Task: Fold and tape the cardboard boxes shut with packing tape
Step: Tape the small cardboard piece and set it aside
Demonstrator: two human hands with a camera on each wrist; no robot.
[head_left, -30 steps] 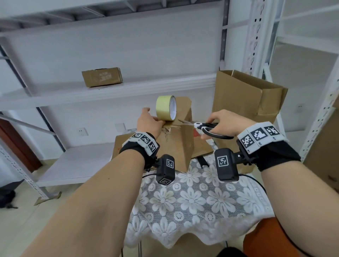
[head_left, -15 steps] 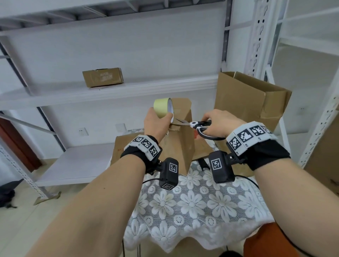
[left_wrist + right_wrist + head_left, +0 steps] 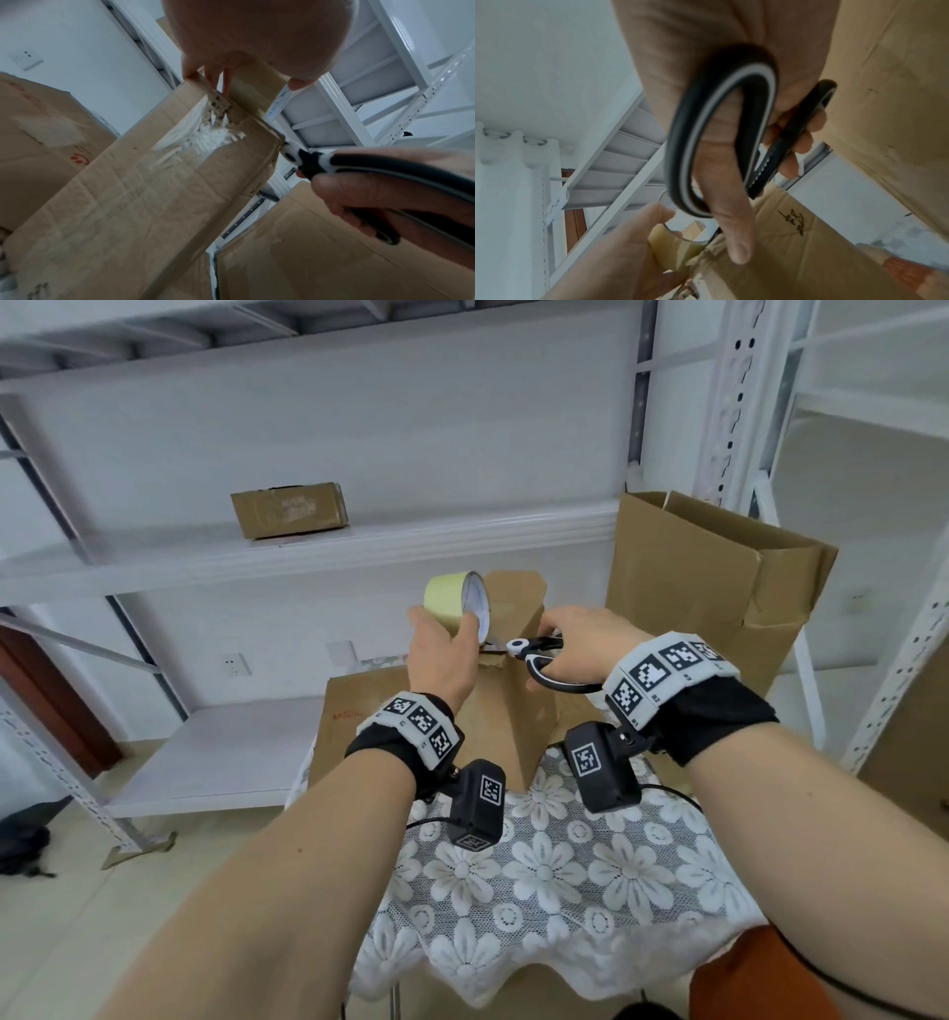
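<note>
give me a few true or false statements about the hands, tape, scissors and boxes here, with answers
1. The left hand holds the tape roll. True.
2. The right hand holds a knife. False: it grips scissors.
3. The scissors point toward the tape at the top of the box. True.
4. The shelf box lies on the floor. False: it sits on a shelf.
5. The tablecloth is plain red. False: it is white floral lace.
</note>
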